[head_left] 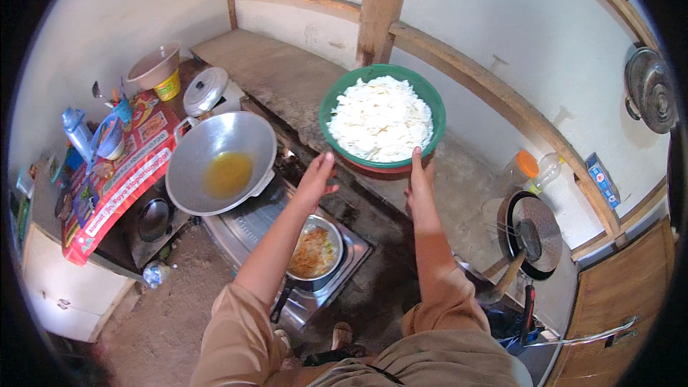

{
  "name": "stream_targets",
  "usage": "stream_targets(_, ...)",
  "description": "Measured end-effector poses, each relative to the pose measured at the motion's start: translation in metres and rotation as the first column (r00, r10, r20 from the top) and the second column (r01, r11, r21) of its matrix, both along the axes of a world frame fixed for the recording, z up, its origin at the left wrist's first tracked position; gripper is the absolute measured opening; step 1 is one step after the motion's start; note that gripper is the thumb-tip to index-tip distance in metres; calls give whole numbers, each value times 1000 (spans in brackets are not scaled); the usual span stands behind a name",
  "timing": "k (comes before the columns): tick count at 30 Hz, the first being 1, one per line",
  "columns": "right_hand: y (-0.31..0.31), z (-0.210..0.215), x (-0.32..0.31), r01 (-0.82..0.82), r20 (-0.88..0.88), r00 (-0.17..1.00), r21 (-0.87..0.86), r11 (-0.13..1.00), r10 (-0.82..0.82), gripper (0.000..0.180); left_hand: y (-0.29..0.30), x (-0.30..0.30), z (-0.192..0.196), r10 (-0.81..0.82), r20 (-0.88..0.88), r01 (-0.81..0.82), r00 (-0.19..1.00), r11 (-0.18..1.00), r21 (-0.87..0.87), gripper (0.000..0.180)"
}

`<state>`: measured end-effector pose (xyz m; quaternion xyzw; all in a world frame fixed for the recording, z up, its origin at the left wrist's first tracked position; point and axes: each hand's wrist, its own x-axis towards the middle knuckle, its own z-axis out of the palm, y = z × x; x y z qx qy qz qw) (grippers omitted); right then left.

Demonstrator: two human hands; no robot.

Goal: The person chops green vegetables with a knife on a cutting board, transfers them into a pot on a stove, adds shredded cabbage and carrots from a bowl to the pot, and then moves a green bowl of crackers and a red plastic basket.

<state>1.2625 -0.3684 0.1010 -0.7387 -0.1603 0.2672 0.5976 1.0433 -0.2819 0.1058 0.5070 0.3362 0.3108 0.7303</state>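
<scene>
A green basin (pixel 436 116) heaped with white, flaky food (pixel 380 118) stands on the ledge in front of me, with a reddish rim showing under it. My left hand (pixel 315 180) is open just off the basin's near left side, fingers apart and holding nothing. At the near right side, my right hand (pixel 420 180) is open too; one fingertip overlaps the basin's rim, and I cannot tell if it touches. Below my left forearm, a small pan (pixel 315 247) with shredded orange and green food sits on the stove (pixel 350 261).
A large wok (pixel 188 165) with yellowish oil rests on the stove's left part. Left of it are a lidded pot (pixel 206 92) and a table with a red printed cover (pixel 118 201). Dark pans (pixel 534 229) and an orange-lidded jar (pixel 517 170) stand at right.
</scene>
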Motion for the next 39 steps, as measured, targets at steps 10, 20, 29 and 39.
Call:
stream_targets(10, 11, -35, 32, -59, -484, 838, 380, 923, 253, 52, 65, 80, -15, 182, 147, -145, 972, 961, -234, 67)
stream_targets(20, 19, -42, 43, 12, -200, 979, 281, 960, 46, 37, 87, 86, -17, 199, 240, -132, 950, 954, -270, 49)
stream_targets(29, 1, -2, 27, -55, -429, 877, 356, 933, 216, 58, 121, 93, -31, 108, 132, -63, 985, 949, -310, 39)
stream_targets(39, -14, -29, 27, 115, -507, 821, 598, 793, 263, 54, 87, 81, -10, 87, 147, -42, 985, 956, -290, 36)
